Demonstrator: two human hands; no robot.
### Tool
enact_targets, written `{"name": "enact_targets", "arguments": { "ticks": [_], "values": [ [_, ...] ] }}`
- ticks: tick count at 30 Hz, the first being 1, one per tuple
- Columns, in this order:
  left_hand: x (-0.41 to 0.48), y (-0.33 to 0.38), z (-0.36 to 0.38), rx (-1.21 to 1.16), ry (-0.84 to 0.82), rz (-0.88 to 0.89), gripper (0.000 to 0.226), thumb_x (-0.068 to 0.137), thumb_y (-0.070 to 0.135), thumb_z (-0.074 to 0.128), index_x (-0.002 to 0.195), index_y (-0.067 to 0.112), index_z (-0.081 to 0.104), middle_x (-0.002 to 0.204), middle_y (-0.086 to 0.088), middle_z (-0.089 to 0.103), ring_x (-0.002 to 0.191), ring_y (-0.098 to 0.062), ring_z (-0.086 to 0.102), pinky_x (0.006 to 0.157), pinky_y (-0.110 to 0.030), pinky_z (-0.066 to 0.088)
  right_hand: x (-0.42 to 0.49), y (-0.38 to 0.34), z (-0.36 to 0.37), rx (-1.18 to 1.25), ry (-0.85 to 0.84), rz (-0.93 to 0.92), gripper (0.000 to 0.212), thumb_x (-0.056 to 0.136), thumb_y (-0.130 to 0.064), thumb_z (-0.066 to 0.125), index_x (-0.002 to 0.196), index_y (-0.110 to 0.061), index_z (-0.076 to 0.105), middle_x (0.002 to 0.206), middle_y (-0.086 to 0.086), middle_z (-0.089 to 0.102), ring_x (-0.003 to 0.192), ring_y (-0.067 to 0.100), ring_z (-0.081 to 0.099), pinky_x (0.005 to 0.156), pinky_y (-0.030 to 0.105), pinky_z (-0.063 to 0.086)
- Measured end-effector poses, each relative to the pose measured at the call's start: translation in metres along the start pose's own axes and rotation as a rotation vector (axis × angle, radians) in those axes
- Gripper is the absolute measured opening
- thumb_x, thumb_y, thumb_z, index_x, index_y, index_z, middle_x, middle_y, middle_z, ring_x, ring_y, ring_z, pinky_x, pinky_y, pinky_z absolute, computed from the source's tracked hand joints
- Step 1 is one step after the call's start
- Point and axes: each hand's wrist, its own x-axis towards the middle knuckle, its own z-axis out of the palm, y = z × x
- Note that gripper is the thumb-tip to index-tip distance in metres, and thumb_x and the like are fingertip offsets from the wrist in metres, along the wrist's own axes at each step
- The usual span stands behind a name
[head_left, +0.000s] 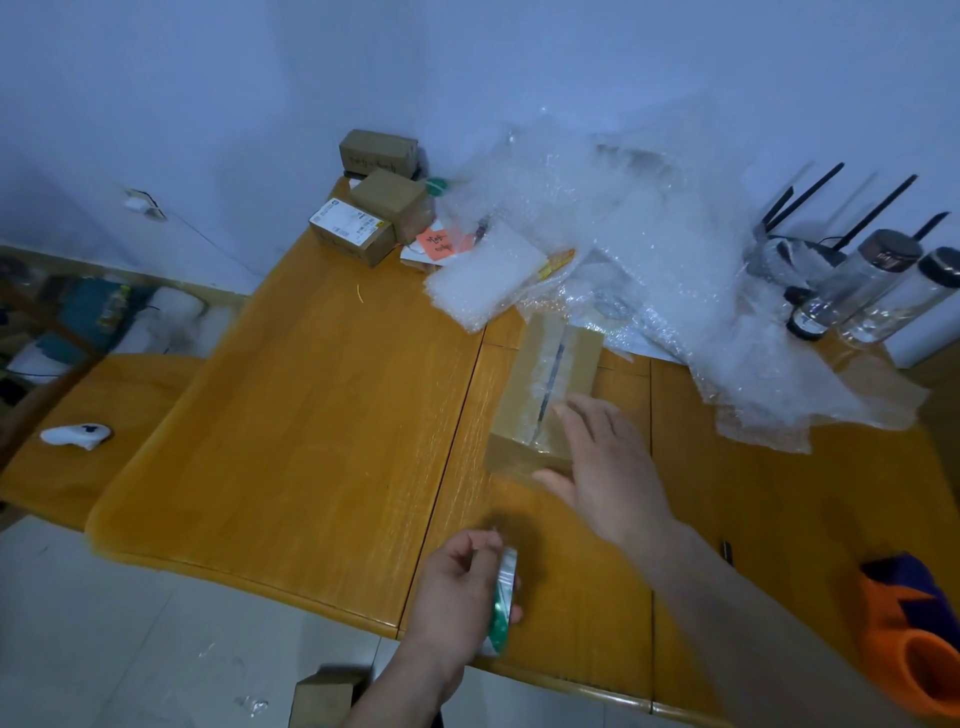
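Wooden bench (291, 415), small cartons (363, 218) far left; left hand (457, 587) curled round a tape roll (505, 597) at the near edge; right hand (608, 467) open, fingers spread over the near end of a taped cardboard box (545, 379) mid-bench; bubble wrap (649, 249) behind

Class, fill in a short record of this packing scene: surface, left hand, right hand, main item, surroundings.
Surface: wooden table
Left hand: grips a tape roll near the table's front edge
Right hand: open, fingers spread over the near end of the cardboard box; contact unclear
Main item: cardboard box, flaps shut, clear tape along its top seam
Surroundings: bubble wrap behind the box, small boxes at the far edge, clear bottles at right
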Motion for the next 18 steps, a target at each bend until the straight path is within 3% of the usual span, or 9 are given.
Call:
{"name": "enact_targets", "arguments": {
  "ticks": [2, 4, 8, 11, 13, 16, 18],
  "values": [
    [-0.022, 0.025, 0.006, -0.035, -0.044, 0.075, 0.019, 0.101, 0.027, 0.062, 0.098, 0.012, 0.074, 0.084, -0.022, 0.070, 0.061, -0.023, 0.064, 0.052, -0.026, 0.055, -0.016, -0.007, -0.035, 0.273, 0.035, 0.124, 0.064, 0.092, -0.058, 0.055, 0.146, -0.025, 0.044, 0.148, -0.004, 0.048, 0.138, 0.016, 0.042, 0.115, 0.039, 0.037],
    [-0.048, 0.058, 0.013, -0.077, -0.070, 0.161, 0.017, 0.100, 0.024, 0.063, 0.095, 0.013, 0.075, 0.077, -0.019, 0.071, 0.060, -0.023, 0.065, 0.052, -0.026, 0.055, -0.039, -0.017, -0.080, 0.614, 0.036, 0.259, 0.053, 0.091, -0.060, 0.051, 0.138, -0.035, 0.051, 0.138, -0.016, 0.055, 0.127, 0.003, 0.051, 0.108, 0.032, 0.044],
    [-0.104, 0.120, 0.031, -0.099, -0.106, 0.373, 0.022, 0.097, 0.016, 0.066, 0.081, 0.018, 0.080, 0.068, -0.029, 0.065, 0.056, -0.030, 0.064, 0.046, -0.028, 0.056, -0.081, -0.038, -0.174, 0.954, 0.072, 0.216, 0.038, 0.081, -0.060, 0.069, 0.115, -0.045, 0.065, 0.119, -0.025, 0.069, 0.112, -0.003, 0.063, 0.095, 0.030, 0.054],
    [-0.140, 0.158, 0.045, -0.101, -0.115, 0.539, 0.016, 0.090, 0.030, 0.074, 0.078, 0.023, 0.082, 0.074, -0.047, 0.054, 0.053, -0.034, 0.063, 0.046, -0.026, 0.056, -0.093, -0.053, -0.239, 0.853, 0.101, 0.054, 0.053, 0.064, -0.059, 0.077, 0.114, -0.058, 0.060, 0.118, -0.032, 0.065, 0.109, -0.009, 0.060, 0.082, 0.012, 0.049],
    [-0.161, 0.180, 0.054, -0.092, -0.134, 0.614, 0.013, 0.084, 0.033, 0.073, 0.080, 0.024, 0.082, 0.073, -0.049, 0.053, 0.053, -0.035, 0.064, 0.048, -0.027, 0.057, -0.094, -0.061, -0.279, 0.635, 0.158, -0.070, 0.045, 0.070, -0.061, 0.070, 0.114, -0.056, 0.061, 0.115, -0.034, 0.062, 0.102, -0.010, 0.058, 0.071, 0.009, 0.043],
    [-0.190, 0.205, 0.061, -0.083, -0.136, 0.712, 0.017, 0.086, 0.039, 0.076, 0.079, 0.024, 0.081, 0.068, -0.036, 0.065, 0.053, -0.033, 0.067, 0.050, -0.034, 0.061, -0.095, -0.068, -0.328, 0.379, 0.334, -0.196, 0.017, 0.084, -0.053, 0.059, 0.094, -0.044, 0.070, 0.089, -0.026, 0.065, 0.089, -0.004, 0.058, 0.077, 0.015, 0.042],
    [-0.204, 0.218, 0.063, -0.053, -0.142, 0.791, 0.020, 0.080, 0.041, 0.077, 0.082, 0.021, 0.080, 0.067, -0.029, 0.069, 0.052, -0.031, 0.069, 0.051, -0.037, 0.062, -0.099, -0.070, -0.350, 0.275, 0.439, -0.231, 0.014, 0.086, -0.047, 0.058, 0.084, -0.041, 0.070, 0.078, -0.023, 0.063, 0.084, -0.004, 0.055, 0.081, 0.011, 0.038]
  ]
}}
